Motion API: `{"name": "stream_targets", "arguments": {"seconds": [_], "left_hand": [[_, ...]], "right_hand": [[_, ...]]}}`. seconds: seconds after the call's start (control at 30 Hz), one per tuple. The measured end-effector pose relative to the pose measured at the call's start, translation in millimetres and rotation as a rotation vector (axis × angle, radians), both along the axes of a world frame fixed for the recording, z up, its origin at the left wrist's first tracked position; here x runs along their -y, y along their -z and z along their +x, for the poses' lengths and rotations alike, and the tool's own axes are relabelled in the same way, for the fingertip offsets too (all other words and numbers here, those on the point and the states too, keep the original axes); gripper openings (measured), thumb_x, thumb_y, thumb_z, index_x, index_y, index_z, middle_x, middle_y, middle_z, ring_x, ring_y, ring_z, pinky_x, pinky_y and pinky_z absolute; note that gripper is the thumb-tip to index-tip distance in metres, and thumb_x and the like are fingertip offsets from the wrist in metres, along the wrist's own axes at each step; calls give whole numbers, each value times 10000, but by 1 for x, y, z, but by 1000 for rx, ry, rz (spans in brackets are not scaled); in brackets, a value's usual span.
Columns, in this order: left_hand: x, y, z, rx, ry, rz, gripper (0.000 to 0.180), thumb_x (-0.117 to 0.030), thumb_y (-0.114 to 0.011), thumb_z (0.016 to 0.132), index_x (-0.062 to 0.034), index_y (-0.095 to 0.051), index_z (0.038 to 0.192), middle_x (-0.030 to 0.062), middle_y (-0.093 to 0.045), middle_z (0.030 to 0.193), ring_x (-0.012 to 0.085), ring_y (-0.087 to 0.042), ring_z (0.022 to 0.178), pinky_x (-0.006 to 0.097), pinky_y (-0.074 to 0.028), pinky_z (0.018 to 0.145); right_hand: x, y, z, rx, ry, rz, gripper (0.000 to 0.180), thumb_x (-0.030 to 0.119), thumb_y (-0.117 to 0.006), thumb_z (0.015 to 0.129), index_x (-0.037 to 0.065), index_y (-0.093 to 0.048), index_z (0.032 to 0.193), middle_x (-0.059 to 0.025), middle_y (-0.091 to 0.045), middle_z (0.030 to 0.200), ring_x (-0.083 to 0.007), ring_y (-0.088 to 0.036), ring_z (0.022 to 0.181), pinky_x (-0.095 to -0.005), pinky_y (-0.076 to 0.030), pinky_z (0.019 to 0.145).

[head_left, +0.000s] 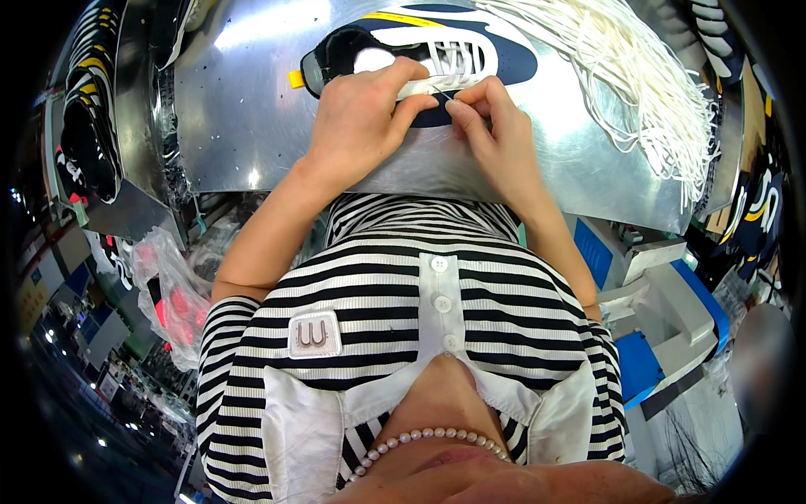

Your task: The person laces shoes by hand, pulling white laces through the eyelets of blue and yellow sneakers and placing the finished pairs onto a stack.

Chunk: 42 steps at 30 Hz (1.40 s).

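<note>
A navy, white and black shoe upper with yellow accents lies on its side on the metal table, its toe to the right. White shoelace crosses part of its eyelet rows. My left hand rests over the collar and tongue area, thumb and forefinger closed on the white eyelet edge. Close beside it, my right hand pinches a thin, dark, needle-like piece that meets this edge. Whether it is a hook or a lace tip is too small to tell. My fingers hide some of the eyelets.
A heap of loose white shoelaces covers the right side of the metal table. Stacked shoe uppers stand at the left, and more uppers at the right. A clear plastic bag hangs below the table's left side.
</note>
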State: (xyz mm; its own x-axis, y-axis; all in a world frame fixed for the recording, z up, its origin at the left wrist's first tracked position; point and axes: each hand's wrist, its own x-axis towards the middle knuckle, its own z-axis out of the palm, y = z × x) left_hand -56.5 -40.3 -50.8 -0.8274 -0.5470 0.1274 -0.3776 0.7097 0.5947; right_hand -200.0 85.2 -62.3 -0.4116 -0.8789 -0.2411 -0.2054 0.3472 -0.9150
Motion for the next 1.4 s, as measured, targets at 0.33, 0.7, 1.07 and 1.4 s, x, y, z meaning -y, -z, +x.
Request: {"name": "stream_targets", "arguments": {"seconds": [0.33, 0.7, 1.07, 1.4], "left_hand": [[-3, -3, 7, -19, 58, 97, 291, -137, -715, 864, -68, -660, 1142, 143, -694, 874, 288, -658, 687, 333, -502, 624], [18, -26, 18, 414, 328, 22, 291, -318, -716, 849, -31, -698, 892, 155, -647, 713, 318, -628, 650, 401, -459, 585], [-66, 38, 93, -718, -516, 603, 426, -2, -670, 881, 15, -531, 1283, 168, -445, 1416, 274, -496, 1236, 388, -456, 1001], [43, -53, 93, -917, -347, 1004, 248, -126, -613, 933, -24, -625, 1159, 13, -671, 921, 25, -548, 682, 175, -384, 544]], "right_hand": [[-14, -18, -23, -67, -159, 87, 190, 198, -602, 959, 14, -594, 1007, -89, -667, 730, -191, -627, 640, -324, -486, 640], [28, 39, -47, -662, 174, -262, 196, 219, -659, 906, 70, -656, 1033, -106, -704, 872, -304, -673, 745, -366, -510, 628], [16, 33, -36, -303, 320, -278, 178, 173, -656, 925, 35, -652, 1038, -119, -694, 792, -200, -634, 624, -300, -490, 594], [64, 22, -17, -232, 145, -238, 192, 99, -714, 838, 72, -658, 1020, -101, -694, 807, -202, -668, 667, -326, -524, 646]]}}
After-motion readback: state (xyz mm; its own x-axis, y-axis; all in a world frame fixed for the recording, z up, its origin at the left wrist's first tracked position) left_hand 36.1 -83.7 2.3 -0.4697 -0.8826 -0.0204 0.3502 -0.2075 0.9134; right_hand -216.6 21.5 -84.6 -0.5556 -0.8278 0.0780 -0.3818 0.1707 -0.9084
